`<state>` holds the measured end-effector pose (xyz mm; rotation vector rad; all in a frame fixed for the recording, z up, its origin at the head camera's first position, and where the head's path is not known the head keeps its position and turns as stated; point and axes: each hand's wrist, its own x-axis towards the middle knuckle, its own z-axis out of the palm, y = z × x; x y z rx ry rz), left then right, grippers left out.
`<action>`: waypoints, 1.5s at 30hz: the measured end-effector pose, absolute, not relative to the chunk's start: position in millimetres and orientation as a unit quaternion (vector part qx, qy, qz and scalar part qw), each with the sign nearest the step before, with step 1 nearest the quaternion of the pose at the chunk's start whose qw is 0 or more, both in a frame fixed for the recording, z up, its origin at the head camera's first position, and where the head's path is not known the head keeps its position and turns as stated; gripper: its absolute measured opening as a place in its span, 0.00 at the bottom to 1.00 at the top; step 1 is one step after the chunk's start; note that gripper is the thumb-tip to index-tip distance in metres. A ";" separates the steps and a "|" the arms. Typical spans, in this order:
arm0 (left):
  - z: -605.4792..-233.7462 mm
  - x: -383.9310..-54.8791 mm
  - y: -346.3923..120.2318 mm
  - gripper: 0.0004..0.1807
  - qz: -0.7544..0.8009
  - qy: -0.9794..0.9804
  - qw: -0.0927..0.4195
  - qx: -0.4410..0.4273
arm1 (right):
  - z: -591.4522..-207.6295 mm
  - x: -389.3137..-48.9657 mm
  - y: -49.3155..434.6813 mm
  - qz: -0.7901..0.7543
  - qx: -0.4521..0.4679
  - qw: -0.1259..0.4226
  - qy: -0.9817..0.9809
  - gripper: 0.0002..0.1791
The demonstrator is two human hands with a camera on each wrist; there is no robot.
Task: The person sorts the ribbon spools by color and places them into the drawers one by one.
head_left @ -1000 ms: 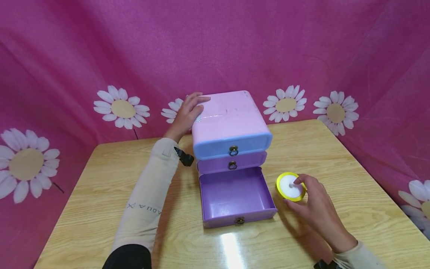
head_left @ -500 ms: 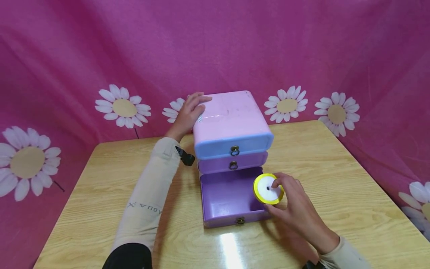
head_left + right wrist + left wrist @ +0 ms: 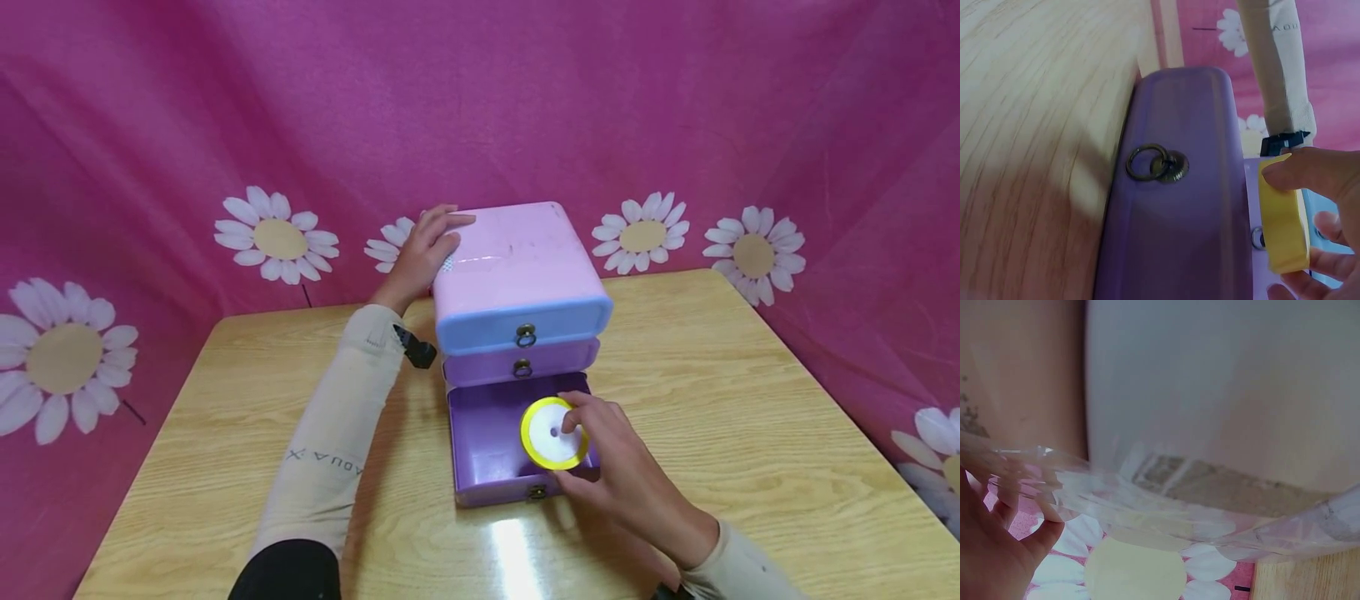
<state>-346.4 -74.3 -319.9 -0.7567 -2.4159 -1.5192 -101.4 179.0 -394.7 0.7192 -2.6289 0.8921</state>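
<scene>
A small chest of drawers [image 3: 517, 258] with a pink top stands on the table, its bottom purple drawer [image 3: 480, 442] pulled out. My left hand [image 3: 420, 254] rests on the chest's top left edge, fingers lying over the pink surface. Between thumb and fingers, my right hand [image 3: 622, 467] pinches a yellow ribbon spool [image 3: 553, 435] with a white face. In the head view the spool overlaps the right part of the open drawer. The right wrist view shows the spool's yellow rim [image 3: 1284, 219] above the drawer front [image 3: 1179, 237], thumb on one side and fingers on the other.
Above the open drawer sit a purple middle drawer [image 3: 495, 363] and a blue top drawer [image 3: 487, 329], each with a ring pull. The wooden table [image 3: 750, 417] reaches back to a pink cloth [image 3: 480, 100] printed with white daisies.
My right hand has carried the spool leftward from the table right of the chest to over the bottom drawer. The left hand stays on the chest.
</scene>
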 end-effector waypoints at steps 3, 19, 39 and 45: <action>-320.0 -346.6 -74.1 0.17 -0.514 -0.812 0.097 -0.259 | -394.5 -101.3 174.8 0.310 0.256 0.129 -0.907 0.25; -299.8 -324.4 -72.5 0.18 -0.535 -0.798 0.077 -0.268 | -398.8 -102.7 161.1 0.305 0.318 0.189 -0.878 0.23; -292.6 -316.3 -70.5 0.18 -0.533 -0.797 0.080 -0.272 | -400.5 -112.7 162.0 0.310 0.317 0.144 -0.885 0.21; -293.2 -316.2 -71.3 0.18 -0.531 -0.800 0.078 -0.266 | -400.2 -118.9 163.5 0.318 0.311 0.128 -0.887 0.22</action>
